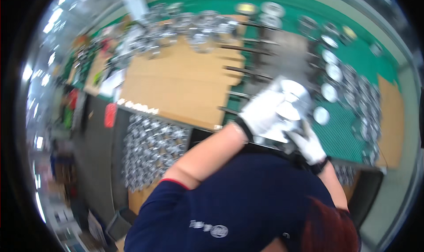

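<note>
In front of my body, a shiny round metal part (297, 97) with a polished, disc-like face is between my two hands. My left hand (263, 114), in a white glove, is closed against the part's left side. My right hand (310, 146), also gloved in white, grips lower down at its near right side, thumb and fingers apart around the edge. Blur hides the exact fingertip contact and whether one piece or two stacked pieces are there. A grey metal plate (285, 53) lies just beyond, with several dark rods (245, 70) sticking out on its left.
Brown cardboard (172, 77) covers the bench's left, with clustered metal parts (203, 31) along its far edge. More metal parts (353, 95) and loose discs (321, 115) lie on the green mat (338, 135) at right. Below the bench edge, left, is a mass of metal pieces (152, 150).
</note>
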Demonstrator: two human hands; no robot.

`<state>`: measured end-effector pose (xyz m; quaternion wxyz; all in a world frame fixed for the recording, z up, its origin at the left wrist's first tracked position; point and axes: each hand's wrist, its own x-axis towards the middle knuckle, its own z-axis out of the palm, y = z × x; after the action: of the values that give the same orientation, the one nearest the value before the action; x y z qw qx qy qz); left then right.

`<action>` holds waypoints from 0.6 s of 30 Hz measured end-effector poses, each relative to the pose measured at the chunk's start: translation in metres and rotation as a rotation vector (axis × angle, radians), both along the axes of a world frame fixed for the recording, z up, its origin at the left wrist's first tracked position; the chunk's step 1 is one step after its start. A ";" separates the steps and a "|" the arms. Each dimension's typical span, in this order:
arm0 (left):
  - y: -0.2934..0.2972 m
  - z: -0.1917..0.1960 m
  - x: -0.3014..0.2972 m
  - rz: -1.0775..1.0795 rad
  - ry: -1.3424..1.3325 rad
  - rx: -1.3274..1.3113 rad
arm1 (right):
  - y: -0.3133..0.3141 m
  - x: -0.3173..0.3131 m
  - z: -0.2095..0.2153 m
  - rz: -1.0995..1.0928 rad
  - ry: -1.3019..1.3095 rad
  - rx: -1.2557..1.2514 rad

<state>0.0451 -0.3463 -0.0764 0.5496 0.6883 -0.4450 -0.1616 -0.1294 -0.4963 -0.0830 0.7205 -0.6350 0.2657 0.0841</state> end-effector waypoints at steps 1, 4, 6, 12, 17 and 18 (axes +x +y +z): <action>0.000 -0.002 -0.002 0.024 -0.186 0.062 | 0.001 0.002 0.006 0.018 0.025 -0.008; 0.001 -0.009 0.000 0.076 -0.453 0.130 | 0.002 0.005 0.011 0.003 0.030 0.052; -0.001 -0.005 -0.004 0.089 -0.432 0.137 | -0.002 0.003 0.006 0.004 0.035 0.085; 0.000 0.008 -0.010 0.099 -0.416 0.158 | -0.001 0.003 0.004 -0.007 0.011 0.083; 0.001 0.006 -0.010 0.092 -0.430 0.185 | 0.001 0.005 0.008 -0.024 0.045 0.112; 0.001 0.003 -0.008 0.109 -0.492 0.167 | 0.002 0.005 0.010 -0.031 0.055 0.118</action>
<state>0.0368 -0.3456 -0.0733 0.3740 0.7728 -0.5128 0.0043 -0.1240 -0.4946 -0.0726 0.7503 -0.5847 0.2900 0.1057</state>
